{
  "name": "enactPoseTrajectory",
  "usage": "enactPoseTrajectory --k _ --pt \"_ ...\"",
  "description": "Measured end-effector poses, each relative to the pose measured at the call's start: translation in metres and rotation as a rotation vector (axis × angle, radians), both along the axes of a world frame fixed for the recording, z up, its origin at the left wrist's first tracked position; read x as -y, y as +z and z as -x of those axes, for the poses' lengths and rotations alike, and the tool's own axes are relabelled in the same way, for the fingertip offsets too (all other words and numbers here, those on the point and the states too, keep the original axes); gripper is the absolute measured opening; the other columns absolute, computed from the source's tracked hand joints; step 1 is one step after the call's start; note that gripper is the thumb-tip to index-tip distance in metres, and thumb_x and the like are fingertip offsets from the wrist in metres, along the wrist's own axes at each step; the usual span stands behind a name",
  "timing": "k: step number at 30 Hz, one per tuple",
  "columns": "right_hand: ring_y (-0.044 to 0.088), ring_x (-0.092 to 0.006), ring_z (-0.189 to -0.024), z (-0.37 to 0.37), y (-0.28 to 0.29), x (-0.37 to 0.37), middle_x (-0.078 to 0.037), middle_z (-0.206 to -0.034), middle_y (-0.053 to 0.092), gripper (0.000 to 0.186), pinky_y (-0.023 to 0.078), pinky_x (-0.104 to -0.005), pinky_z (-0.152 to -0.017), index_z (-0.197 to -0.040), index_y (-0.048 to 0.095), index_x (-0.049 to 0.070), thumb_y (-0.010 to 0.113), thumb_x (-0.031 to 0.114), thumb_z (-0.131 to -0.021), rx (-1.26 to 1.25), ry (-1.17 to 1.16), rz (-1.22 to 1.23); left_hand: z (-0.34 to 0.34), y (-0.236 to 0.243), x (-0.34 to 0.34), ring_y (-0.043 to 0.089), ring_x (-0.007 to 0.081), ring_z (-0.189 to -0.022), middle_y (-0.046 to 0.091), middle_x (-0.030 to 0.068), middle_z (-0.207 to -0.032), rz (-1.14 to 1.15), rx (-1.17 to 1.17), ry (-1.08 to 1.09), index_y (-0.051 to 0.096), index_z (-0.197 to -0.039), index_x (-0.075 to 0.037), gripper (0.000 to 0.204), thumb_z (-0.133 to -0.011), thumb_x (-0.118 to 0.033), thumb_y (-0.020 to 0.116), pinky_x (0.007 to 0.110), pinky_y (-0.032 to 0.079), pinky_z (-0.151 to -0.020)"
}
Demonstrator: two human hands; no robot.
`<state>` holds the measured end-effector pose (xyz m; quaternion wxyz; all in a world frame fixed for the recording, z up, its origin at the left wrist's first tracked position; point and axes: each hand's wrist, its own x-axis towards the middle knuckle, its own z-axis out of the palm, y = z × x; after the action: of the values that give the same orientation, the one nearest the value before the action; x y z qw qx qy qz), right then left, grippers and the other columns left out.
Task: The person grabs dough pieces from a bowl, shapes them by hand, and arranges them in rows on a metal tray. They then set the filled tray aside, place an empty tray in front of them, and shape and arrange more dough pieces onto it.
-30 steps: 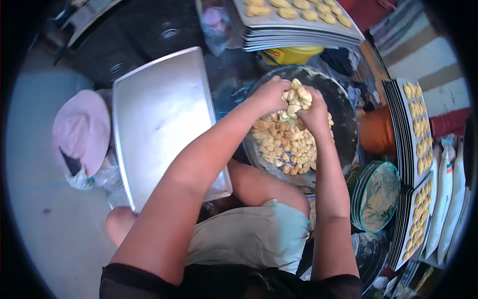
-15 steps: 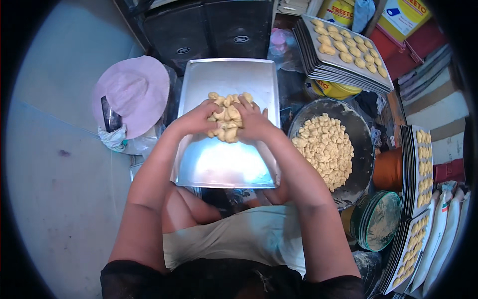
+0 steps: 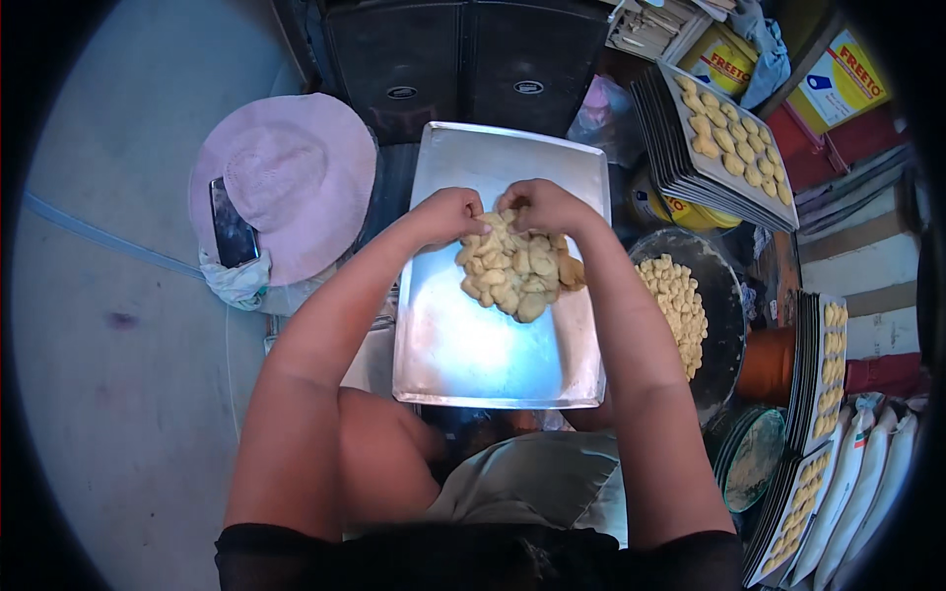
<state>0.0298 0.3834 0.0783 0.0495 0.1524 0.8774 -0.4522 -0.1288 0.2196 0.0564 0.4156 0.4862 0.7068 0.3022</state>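
A heap of pale yellow dough pieces (image 3: 512, 271) lies on a shiny metal tray (image 3: 463, 360) in front of me, the pieces pressed against one another. At the far left edge of the heap, my left hand (image 3: 455, 214) is closed, with thumb and fingertips pinching at the dough. Just to the right, my right hand (image 3: 544, 207) is curled in a pinch at the heap's far edge. The small bits between the fingertips are mostly hidden. Both hands are close together over the tray.
Right of the tray stands a large dark basin (image 3: 727, 325) of cut dough pieces. Stacked baking trays (image 3: 680, 128) with shaped dough rise behind it; more tray stacks (image 3: 826, 364) stand far right. A pink hat (image 3: 315, 197) and a phone (image 3: 233, 225) lie left.
My hands have gone from cupping the dough on both sides to pinching at its far edge. The dough now sits spread on the tray. The whole view has shifted.
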Motion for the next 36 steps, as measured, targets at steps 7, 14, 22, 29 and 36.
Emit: enactPoseTrajectory --k 7,14,22,29,36 --pt "0.064 -0.0236 -0.089 0.008 0.001 -0.004 -0.009 -0.092 0.068 0.041 0.05 -0.0334 -0.087 -0.104 0.072 0.008 0.082 0.013 -0.065 -0.247 -0.062 -0.606 0.051 -0.004 -0.019 0.064 0.0222 -0.071 0.066 0.0096 -0.079 -0.423 -0.261 0.374 0.065 -0.096 -0.003 0.022 -0.079 -0.009 0.078 0.033 0.052 -0.069" --pt "0.068 -0.0233 -0.08 0.069 0.002 -0.033 -0.011 -0.084 0.071 0.019 0.053 -0.0329 -0.075 -0.089 0.072 0.005 0.073 0.008 -0.07 -0.149 -0.309 -0.108 0.061 -0.015 -0.045 0.062 0.0321 -0.104 0.065 0.0135 -0.108 -0.528 -0.752 0.459 0.069 -0.11 -0.008 0.03 -0.08 -0.007 0.069 0.041 0.05 -0.088" --pt "0.069 -0.0293 -0.091 0.061 -0.015 -0.053 -0.016 -0.098 0.07 0.025 0.054 -0.0382 -0.08 -0.097 0.069 0.004 0.078 0.014 -0.076 -0.365 -0.505 -0.331 0.041 -0.006 -0.056 0.056 0.0258 -0.113 0.066 0.0071 -0.113 -0.707 -0.948 0.257 0.071 -0.111 -0.012 0.032 -0.08 -0.016 0.069 0.045 0.035 -0.099" --pt "0.065 -0.0292 -0.088 0.018 -0.007 0.005 -0.016 -0.096 0.066 0.023 0.052 -0.0373 -0.082 -0.098 0.072 0.005 0.074 0.012 -0.076 -0.294 0.039 -0.241 0.032 -0.012 -0.077 0.053 0.0214 -0.117 0.065 0.0027 -0.117 -0.413 -0.94 0.265 0.068 -0.12 -0.017 0.04 -0.08 -0.017 0.068 0.045 0.03 -0.096" --pt "0.067 -0.0272 -0.093 0.01 0.006 -0.054 -0.014 -0.099 0.069 0.023 0.052 -0.034 -0.081 -0.097 0.072 0.004 0.074 0.008 -0.074 -0.434 -0.611 -0.257 0.011 -0.006 -0.102 0.055 0.0212 -0.113 0.069 0.0013 -0.107 -0.498 -0.995 0.089 0.07 -0.117 -0.018 0.032 -0.086 -0.023 0.065 0.044 0.031 -0.095"
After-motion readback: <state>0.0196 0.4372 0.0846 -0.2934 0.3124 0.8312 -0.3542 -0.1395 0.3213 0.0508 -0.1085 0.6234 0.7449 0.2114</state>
